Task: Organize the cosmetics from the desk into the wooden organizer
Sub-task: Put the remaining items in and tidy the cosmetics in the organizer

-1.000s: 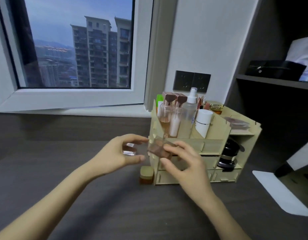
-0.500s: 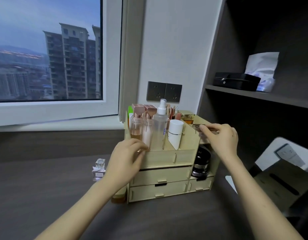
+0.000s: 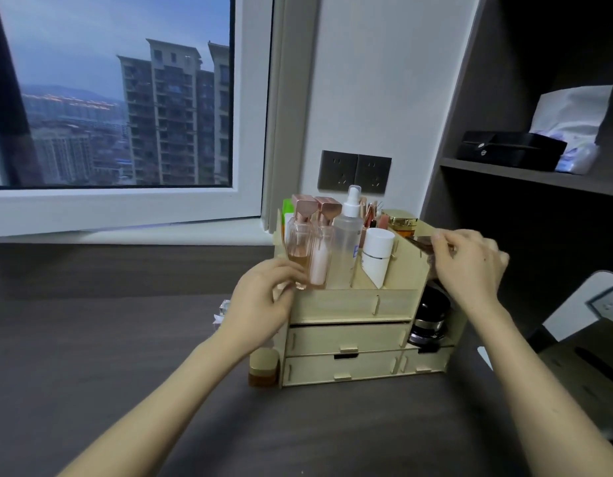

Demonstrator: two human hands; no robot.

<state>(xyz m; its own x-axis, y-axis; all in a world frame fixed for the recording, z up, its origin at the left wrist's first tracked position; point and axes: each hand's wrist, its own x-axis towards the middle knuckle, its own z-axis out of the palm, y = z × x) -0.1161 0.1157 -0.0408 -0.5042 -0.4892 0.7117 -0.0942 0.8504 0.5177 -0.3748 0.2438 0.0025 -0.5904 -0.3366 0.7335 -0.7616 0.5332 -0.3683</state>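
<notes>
Since a second ago, our right hand (image 3: 468, 266) carried the flat brown compact (image 3: 423, 243) from the front up to the wooden organizer (image 3: 350, 304)'s right upper shelf, grip pinched on it. Our left hand (image 3: 263, 301) steadies the left side, fingers curled, holding nothing. Clipping the shelf edge could tip the compact onto the worktop (image 3: 126, 356).

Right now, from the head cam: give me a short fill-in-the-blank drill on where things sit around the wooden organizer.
1. The right hand pinches a flat brown compact over the pale wooden organizer's ____ side.
2. The white cylindrical tube stands in the organizer's ____ compartment.
3. The small amber jar with a gold lid sits on the dark desk, to the ____ of the organizer.
4. The left hand rests at the organizer's front ____ corner.

Missing words: right; top; left; left
</notes>
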